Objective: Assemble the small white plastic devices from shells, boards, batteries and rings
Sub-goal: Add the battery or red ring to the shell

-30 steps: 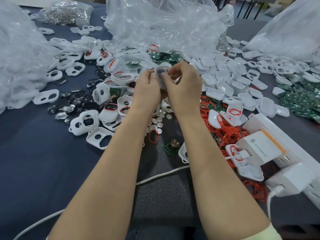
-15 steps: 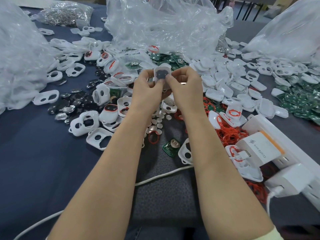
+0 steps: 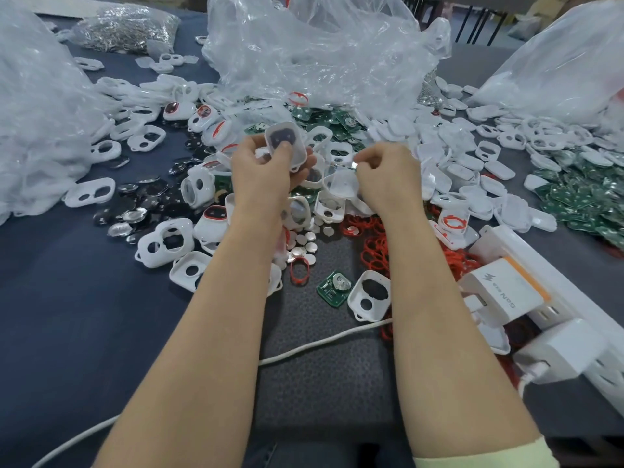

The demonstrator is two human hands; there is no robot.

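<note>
Head cam: L hand (image 3: 260,170) grips white shell (image 3: 285,145); R hand (image 3: 388,177) pinches small shiny piece (image 3: 353,165).

The right grip (image 3: 388,177) pinches a small thing (image 3: 354,164), too small to tell. At 4 o'clock the power strip (image 3: 506,243) runs off the edge, as does the bag (image 3: 33,113) at 9 o'clock.

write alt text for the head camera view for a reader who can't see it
A person's left hand grips a white shell with a dark insert while the right hand pinches a small shiny piece, above a dark table. Loose shells, green boards, red rings and clear bags surround them.
</note>
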